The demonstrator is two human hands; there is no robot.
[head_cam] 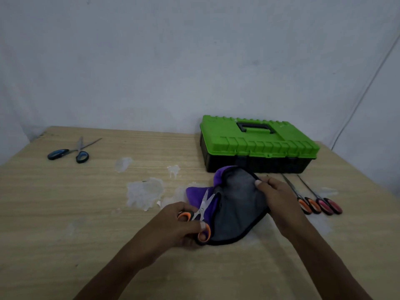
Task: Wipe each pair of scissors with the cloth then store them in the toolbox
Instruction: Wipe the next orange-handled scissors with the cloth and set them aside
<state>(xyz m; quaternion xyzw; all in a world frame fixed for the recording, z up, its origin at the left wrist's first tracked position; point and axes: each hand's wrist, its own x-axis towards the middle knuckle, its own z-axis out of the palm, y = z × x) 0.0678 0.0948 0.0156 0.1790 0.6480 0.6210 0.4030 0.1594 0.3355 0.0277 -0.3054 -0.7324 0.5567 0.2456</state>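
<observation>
One orange-handled pair of scissors point(202, 210) sits at lower centre of the frame. The left hand point(179, 226) grips its handles, with the blades parted over the purple-grey cloth point(238, 204), and the right hand point(272, 191) pinches the cloth's far edge. Parted blades could snag the fabric or nick a finger during wiping. The green toolbox point(257, 144), right of centre on the surface point(86, 213), is closed, so storing needs a freed hand.

No text, label, brand, number or sign can be read anywhere: the green lid of the toolbox point(259, 139) at far right shows only moulded ribs.
</observation>
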